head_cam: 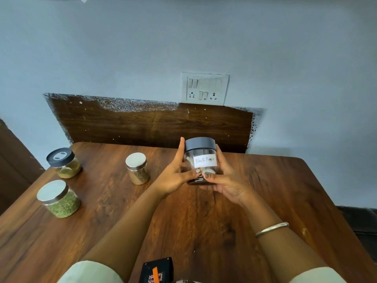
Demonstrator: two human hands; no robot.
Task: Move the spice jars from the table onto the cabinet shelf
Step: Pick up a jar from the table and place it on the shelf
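Pick-up step: left hand and right hand are gripping the pepper jar near the table's far edge, fingers curled round its sides, three other jars waiting to its left, next move probably calling for carrying it to the unseen shelf.

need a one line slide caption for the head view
Left hand and right hand hold the black pepper jar at the wooden table; three other spice jars stand on it.

Wooden table: three spice jars at left.
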